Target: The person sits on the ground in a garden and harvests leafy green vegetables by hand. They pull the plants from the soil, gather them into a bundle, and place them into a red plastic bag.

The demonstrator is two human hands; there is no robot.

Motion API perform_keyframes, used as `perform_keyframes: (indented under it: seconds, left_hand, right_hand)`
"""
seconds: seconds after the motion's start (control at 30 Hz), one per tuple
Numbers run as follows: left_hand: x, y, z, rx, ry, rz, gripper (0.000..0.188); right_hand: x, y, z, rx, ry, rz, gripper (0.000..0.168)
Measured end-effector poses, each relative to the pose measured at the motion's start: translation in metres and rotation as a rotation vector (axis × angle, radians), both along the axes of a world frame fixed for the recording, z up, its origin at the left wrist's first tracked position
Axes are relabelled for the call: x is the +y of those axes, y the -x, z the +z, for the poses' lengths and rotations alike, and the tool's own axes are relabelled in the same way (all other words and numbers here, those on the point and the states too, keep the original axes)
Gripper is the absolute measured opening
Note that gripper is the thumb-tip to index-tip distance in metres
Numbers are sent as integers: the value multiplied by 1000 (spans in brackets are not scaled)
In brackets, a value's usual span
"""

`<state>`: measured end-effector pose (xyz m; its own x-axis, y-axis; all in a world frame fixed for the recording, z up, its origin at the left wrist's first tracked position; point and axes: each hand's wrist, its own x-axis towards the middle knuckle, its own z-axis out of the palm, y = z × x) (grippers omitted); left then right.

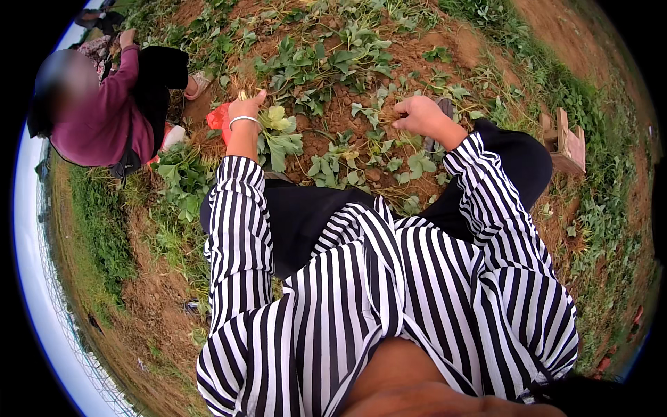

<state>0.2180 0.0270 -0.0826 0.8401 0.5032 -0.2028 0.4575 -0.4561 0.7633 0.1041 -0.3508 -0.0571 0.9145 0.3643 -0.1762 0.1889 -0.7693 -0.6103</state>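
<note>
My left hand, with a pale bangle at its wrist, is closed around the stems of a leafy green plant. The leaves, one of them yellowish, hang to the right of the hand. Behind the wrist shows a piece of red plastic. On the right, my right hand is at a small plant with brown, root-like strands at the fingertips; whether the fingers grip it cannot be told. More low leafy plants lie on the reddish soil between my hands.
Another person in a purple top sits at the upper left, one shoe near the plants. A small wooden stool stands beyond my right knee. Leafy plants cover the soil ahead. A green heap of leaves lies beside my left forearm.
</note>
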Motion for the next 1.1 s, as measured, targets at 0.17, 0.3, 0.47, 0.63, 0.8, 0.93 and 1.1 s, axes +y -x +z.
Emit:
perform_keyframes:
  seconds: [0.17, 0.3, 0.47, 0.63, 0.8, 0.93, 1.1]
  left_hand:
    - [-160, -23, 53, -22, 376, -466, 41]
    - [-264, -32, 119, -338, 281, -1003, 33]
    - [-234, -46, 136, -299, 27, -1066, 41]
    - [-186, -8, 129, -88, 116, -942, 25]
    - [-145, 30, 89, 172, 334, -954, 32]
    - [-148, 50, 64, 231, 582, -966, 31]
    - [-141, 64, 51, 259, 842, -832, 35]
  right_hand:
    - [18, 27, -14, 105, 221, 208, 24]
    - [14, 31, 0, -14, 35, 215, 24]
    - [-4, 15, -1, -11, -196, 116, 26]
    - [-15, 4, 20, 270, -615, -105, 9]
    - [-19, -10, 20, 327, -827, -169, 21]
    - [-15, -12, 14, 174, -808, -221, 22]
    - [4, -22, 15, 210, -740, -99, 19]
